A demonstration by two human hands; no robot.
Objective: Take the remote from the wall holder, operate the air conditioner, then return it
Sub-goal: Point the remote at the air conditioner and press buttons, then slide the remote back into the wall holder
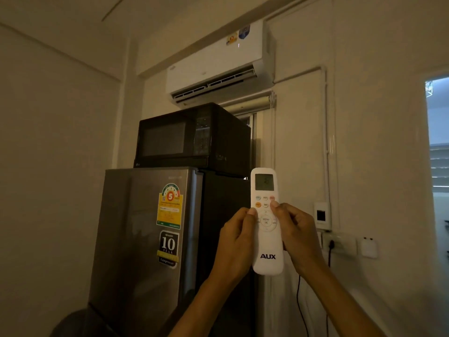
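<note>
A white AUX remote (266, 249) stands upright in front of me, its screen lit at the top. My left hand (237, 242) grips its left edge, thumb by the round menu pad. My right hand (297, 235) grips the right edge, with the thumb tip touching the buttons just under the red one. The white air conditioner (218, 62) hangs high on the wall above, its flap open. An empty white wall holder (322, 215) is fixed to the wall right of the remote.
A black microwave (192, 137) sits on a grey fridge (145, 239) at the left. A wall socket (339, 244) with a black cable and a white adapter (368, 248) lie at the right. A bright doorway (438, 154) opens at the far right.
</note>
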